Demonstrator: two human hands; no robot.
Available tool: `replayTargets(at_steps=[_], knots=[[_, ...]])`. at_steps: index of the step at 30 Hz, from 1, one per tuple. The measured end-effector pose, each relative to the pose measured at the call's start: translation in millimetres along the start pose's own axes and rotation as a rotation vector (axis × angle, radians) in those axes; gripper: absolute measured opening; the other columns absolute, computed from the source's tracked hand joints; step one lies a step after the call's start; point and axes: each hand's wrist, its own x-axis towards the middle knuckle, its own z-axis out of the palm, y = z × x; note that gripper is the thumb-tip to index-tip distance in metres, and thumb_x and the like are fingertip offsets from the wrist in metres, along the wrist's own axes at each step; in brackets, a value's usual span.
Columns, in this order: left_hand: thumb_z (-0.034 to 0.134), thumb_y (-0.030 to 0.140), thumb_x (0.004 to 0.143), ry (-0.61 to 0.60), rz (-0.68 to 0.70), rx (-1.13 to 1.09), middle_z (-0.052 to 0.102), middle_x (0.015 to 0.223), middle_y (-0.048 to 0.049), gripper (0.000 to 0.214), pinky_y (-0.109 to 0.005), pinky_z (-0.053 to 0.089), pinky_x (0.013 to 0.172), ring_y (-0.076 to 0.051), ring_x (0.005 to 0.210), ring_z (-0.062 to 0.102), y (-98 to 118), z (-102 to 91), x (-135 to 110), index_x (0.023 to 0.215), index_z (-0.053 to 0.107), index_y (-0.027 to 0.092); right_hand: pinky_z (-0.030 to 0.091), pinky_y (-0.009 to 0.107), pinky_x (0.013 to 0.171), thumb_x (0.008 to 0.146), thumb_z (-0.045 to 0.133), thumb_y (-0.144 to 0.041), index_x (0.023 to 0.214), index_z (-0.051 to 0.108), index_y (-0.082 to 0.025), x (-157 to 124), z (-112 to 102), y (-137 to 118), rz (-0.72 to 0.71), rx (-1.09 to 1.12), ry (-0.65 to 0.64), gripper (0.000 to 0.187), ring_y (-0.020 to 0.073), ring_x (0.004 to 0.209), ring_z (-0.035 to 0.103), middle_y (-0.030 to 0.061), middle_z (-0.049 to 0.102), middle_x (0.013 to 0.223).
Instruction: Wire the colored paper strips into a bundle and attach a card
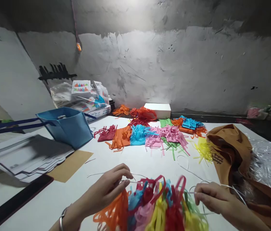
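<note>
Along the bottom of the head view, the left hand [112, 184] and right hand [218, 199] sit either side of the colourful tassels [158, 207], at lower centre. Thumb and forefinger of each seem pinched on the white string [193, 173], probably to keep a stretch of it raised so the strips can hang apart. Loose string loops over the table [116, 162] beside the right hand. Across the middle of the frame, fringed bundles [141, 134] lie in rows sorted roughly by colour, presumably for easy choosing within reach. The blue bag [70, 128] and papers [27, 154] at left, and the brown cloth [229, 141] at right, leave the centre free for working.
</note>
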Motion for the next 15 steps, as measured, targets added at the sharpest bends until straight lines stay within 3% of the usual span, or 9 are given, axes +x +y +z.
replayTargets(at_steps=[6,11,15], knots=[[0.038,0.013,0.091,-0.008,-0.058,0.133,0.059,0.098,-0.0031,0.018,-0.029,0.048,0.076,-0.018,0.08,0.057,9,-4.0,3,0.097,0.052,0.022,0.019,0.025,0.051,0.086,0.053,-0.077,0.078,0.065,-0.019,-10,-13,5,0.038,0.001,0.151,0.06,0.0104,0.056,0.025,-0.0063,0.03,0.06],[0.036,0.021,0.1,0.026,-0.098,0.042,0.061,0.092,-0.0029,0.017,-0.028,0.046,0.07,-0.017,0.076,0.054,4,4.3,9,0.094,0.051,0.023,0.018,0.025,0.051,0.085,0.051,-0.08,0.081,0.064,-0.021,-12,-18,27,0.096,0.024,0.154,0.061,0.0103,0.056,0.022,-0.0063,0.031,0.063],[0.046,0.024,0.098,0.076,-0.125,-0.035,0.063,0.086,-0.0031,0.015,-0.028,0.044,0.069,-0.017,0.075,0.055,-3,10.4,18,0.088,0.057,0.021,0.017,0.025,0.05,0.081,0.052,-0.084,0.082,0.065,-0.021,-13,-19,36,0.128,0.035,0.159,0.064,0.0098,0.054,0.021,-0.0064,0.031,0.062]])
